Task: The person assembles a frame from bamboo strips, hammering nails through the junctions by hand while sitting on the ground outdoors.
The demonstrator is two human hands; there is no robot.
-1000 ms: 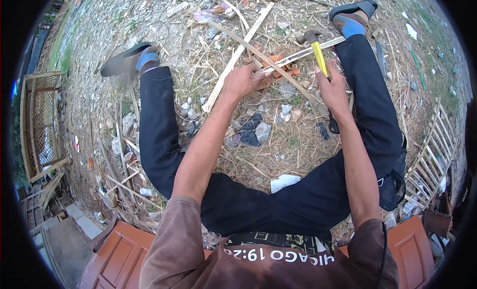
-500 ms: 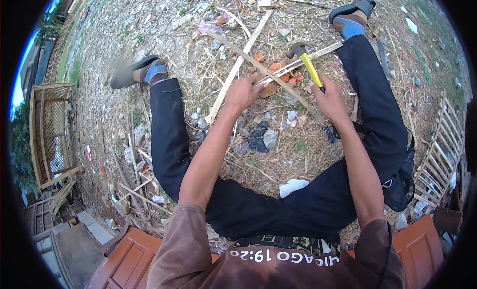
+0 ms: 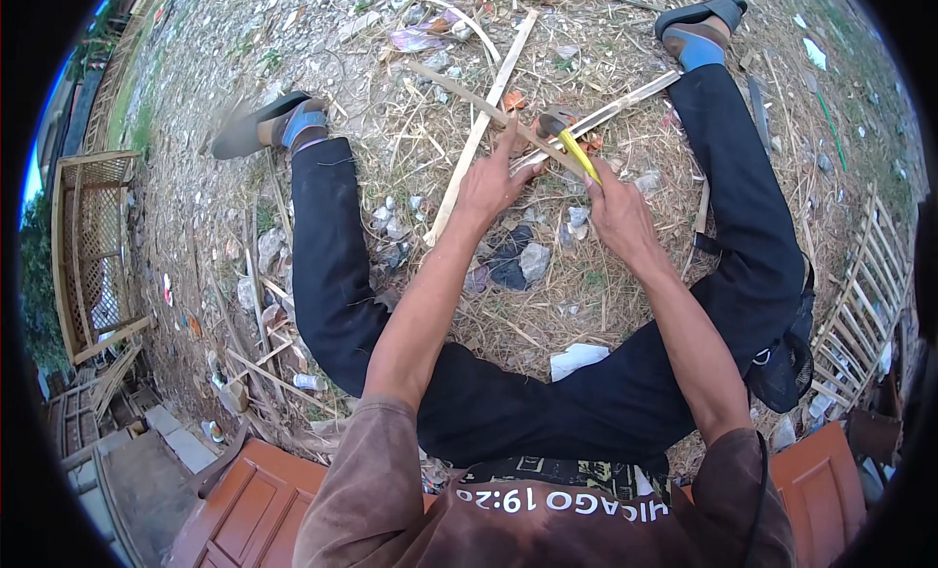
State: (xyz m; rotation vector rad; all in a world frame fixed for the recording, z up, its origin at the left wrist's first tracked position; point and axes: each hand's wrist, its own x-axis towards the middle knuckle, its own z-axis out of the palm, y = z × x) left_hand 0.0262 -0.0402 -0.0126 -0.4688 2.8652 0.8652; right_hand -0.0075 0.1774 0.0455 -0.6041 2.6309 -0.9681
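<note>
My right hand (image 3: pixel 619 214) is wrapped round the yellow handle of a claw hammer (image 3: pixel 578 156). The hammer's dark head is over the spot where two thin wooden slats cross. One, the pale slat (image 3: pixel 635 97), slopes down from beside my right foot. The other, a darker slat (image 3: pixel 452 85), comes from the upper left. My left hand (image 3: pixel 489 187) grips the slats beside the crossing, its index finger along the darker one and its thumb near the pale one's end. A longer pale slat (image 3: pixel 477 138) lies left of the crossing, running under the darker slat.
My legs in black trousers (image 3: pixel 332 236) spread round the work. Stones (image 3: pixel 534 262), straw and scraps litter the ground. A lattice wooden frame (image 3: pixel 93 255) stands far left, a slatted panel (image 3: pixel 865 294) at right. Reddish-brown panelled wood (image 3: pixel 259 500) is near me on both sides.
The hammer has moved left and down, from the pale slat to the crossing. My left index finger has stretched forward onto the darker slat, whose near end has shifted toward the hammer.
</note>
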